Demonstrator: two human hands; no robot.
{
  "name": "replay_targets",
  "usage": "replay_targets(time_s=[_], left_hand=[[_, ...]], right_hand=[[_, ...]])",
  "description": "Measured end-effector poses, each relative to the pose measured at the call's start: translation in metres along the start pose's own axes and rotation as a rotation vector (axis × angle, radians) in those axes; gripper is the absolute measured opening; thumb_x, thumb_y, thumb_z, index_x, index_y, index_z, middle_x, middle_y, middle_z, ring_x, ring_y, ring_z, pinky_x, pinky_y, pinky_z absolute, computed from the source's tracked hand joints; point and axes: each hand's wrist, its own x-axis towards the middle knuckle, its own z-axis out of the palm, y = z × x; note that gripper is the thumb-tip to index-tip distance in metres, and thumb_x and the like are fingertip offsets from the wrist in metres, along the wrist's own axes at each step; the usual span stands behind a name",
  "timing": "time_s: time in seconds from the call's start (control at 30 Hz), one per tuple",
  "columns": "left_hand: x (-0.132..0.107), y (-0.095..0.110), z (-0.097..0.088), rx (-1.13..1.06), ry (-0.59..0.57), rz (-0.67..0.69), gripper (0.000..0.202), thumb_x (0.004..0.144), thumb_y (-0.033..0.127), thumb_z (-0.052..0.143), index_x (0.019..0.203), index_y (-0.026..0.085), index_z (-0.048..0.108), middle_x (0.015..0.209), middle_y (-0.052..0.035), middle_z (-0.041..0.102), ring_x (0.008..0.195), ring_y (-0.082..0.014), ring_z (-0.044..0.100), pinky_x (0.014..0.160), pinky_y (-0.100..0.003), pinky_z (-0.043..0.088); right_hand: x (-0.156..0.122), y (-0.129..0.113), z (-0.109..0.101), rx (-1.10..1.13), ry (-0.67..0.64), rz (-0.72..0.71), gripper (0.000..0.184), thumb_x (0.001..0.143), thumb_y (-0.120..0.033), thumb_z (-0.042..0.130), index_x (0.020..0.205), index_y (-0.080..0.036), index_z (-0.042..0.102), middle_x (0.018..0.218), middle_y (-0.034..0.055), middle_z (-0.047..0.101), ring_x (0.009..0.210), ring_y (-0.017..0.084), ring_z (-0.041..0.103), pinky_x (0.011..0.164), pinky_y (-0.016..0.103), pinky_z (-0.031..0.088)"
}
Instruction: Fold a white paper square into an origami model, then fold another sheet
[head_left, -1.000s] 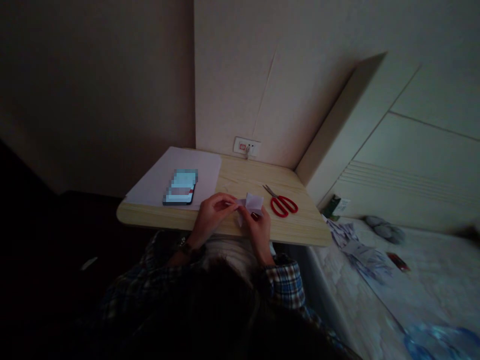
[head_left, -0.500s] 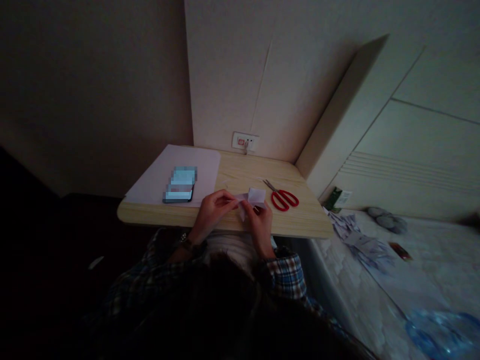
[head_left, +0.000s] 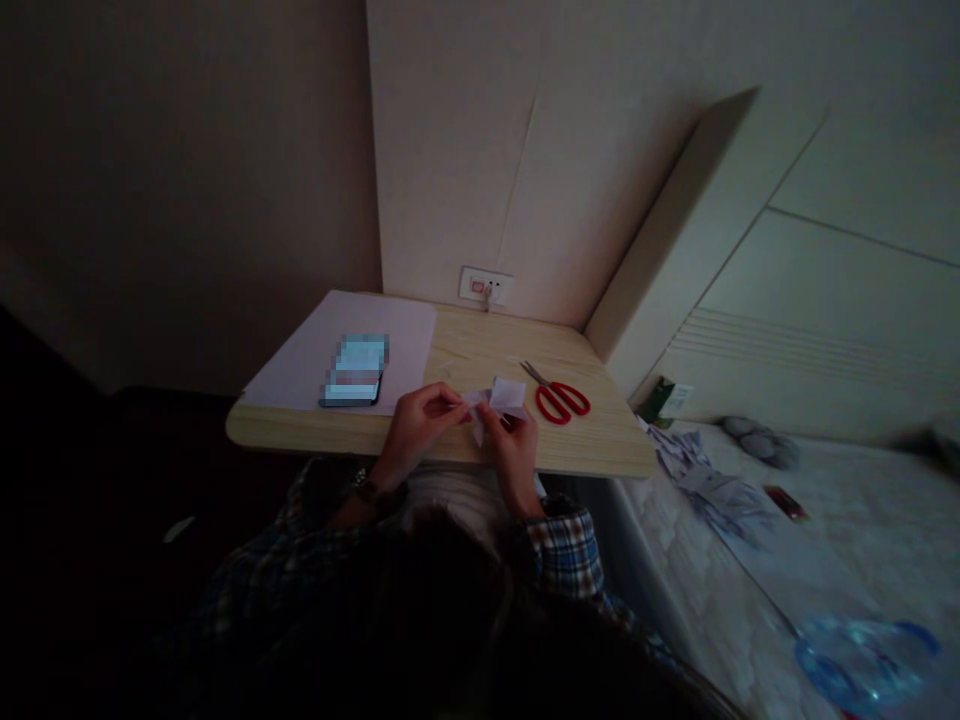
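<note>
A small folded piece of white paper (head_left: 508, 395) is held above the front of the wooden tabletop (head_left: 480, 345). My left hand (head_left: 420, 425) pinches its left end between thumb and fingertips. With its fingers closed, my right hand (head_left: 514, 445) grips the lower middle of the paper, and a flat square part sticks up above the fingers. A narrow end of paper hangs between the hands. Just right of my right hand lie red-handled scissors (head_left: 559, 397), blades toward the back left. The exact folds are too small to make out.
On the left, a phone (head_left: 354, 370) with a lit screen rests on white paper sheets (head_left: 405, 320). A wall socket (head_left: 486, 287) is behind the table. To the right, a bed (head_left: 840, 500) carries paper strips (head_left: 720, 490), a grey item (head_left: 759, 440) and a clear bluish plastic object (head_left: 862, 660).
My left hand's fingertips have shifted slightly along the paper strip, and more of the paper between the hands shows. The whole view has moved a little. The scissors and phone lie as before.
</note>
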Motion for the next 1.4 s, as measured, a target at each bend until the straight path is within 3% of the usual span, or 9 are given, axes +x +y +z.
replay_targets(time_s=[0.27, 0.8, 1.13, 1.4], left_hand=[[-0.001, 0.005, 0.002, -0.055, 0.011, -0.030, 0.039, 0.054, 0.043, 0.083, 0.063, 0.017, 0.056, 0.064, 0.0009, 0.068, 0.062, -0.0174, 0.068, 0.066, -0.030, 0.056], [-0.004, 0.012, 0.000, -0.038, -0.044, -0.038, 0.030, 0.064, 0.037, 0.077, 0.066, 0.018, 0.054, 0.063, -0.0003, 0.070, 0.063, -0.0186, 0.070, 0.065, -0.030, 0.056], [-0.002, 0.012, -0.001, -0.056, -0.090, -0.010, 0.037, 0.066, 0.032, 0.075, 0.095, 0.018, 0.058, 0.062, 0.0051, 0.064, 0.062, -0.0159, 0.068, 0.066, -0.028, 0.057], [0.002, 0.008, -0.001, -0.006, -0.141, -0.066, 0.030, 0.058, 0.039, 0.080, 0.071, 0.017, 0.066, 0.072, -0.0009, 0.071, 0.067, -0.0180, 0.067, 0.068, -0.030, 0.056]], right_hand=[[0.001, 0.001, -0.002, 0.040, -0.018, 0.029, 0.025, 0.066, -0.034, 0.073, 0.082, -0.016, 0.066, 0.077, 0.0034, 0.071, 0.070, 0.017, 0.064, 0.067, 0.030, 0.050], [0.000, -0.006, -0.003, 0.083, -0.020, 0.081, 0.023, 0.065, -0.031, 0.074, 0.079, -0.015, 0.067, 0.073, 0.0014, 0.071, 0.065, 0.015, 0.061, 0.062, 0.027, 0.047], [-0.001, -0.005, -0.003, 0.033, -0.028, 0.039, 0.026, 0.065, -0.036, 0.074, 0.080, -0.015, 0.066, 0.073, 0.0033, 0.070, 0.064, 0.016, 0.061, 0.061, 0.029, 0.048], [-0.004, -0.005, -0.005, -0.035, -0.082, -0.004, 0.029, 0.068, -0.039, 0.072, 0.082, -0.014, 0.066, 0.074, 0.0038, 0.070, 0.065, 0.016, 0.061, 0.061, 0.029, 0.048]])
